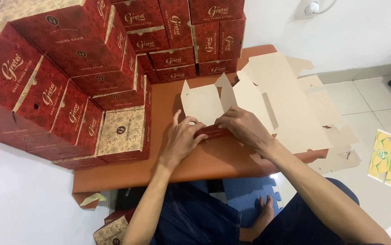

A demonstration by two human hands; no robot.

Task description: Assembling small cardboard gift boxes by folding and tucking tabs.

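Here, beyond and left of the hands, a stack of red boxes (68,77) walls in the orange table (213,159). Right of them lies a pile of flat blanks (290,104). Between both sits the unfolded box (209,106): light, thin card, likely creasing easily, best held along its folds. The left hand (182,138) and right hand (243,127) both pinch its near red edge

Small home packing spot, prob. a spare room: low orange table (231,159) against a plain white wall (340,31), tiled floor (372,109), blue foam mat (245,193) near. Red folded boxes (68,86) stacked far left; flat cardboard blanks (295,109) piled right.
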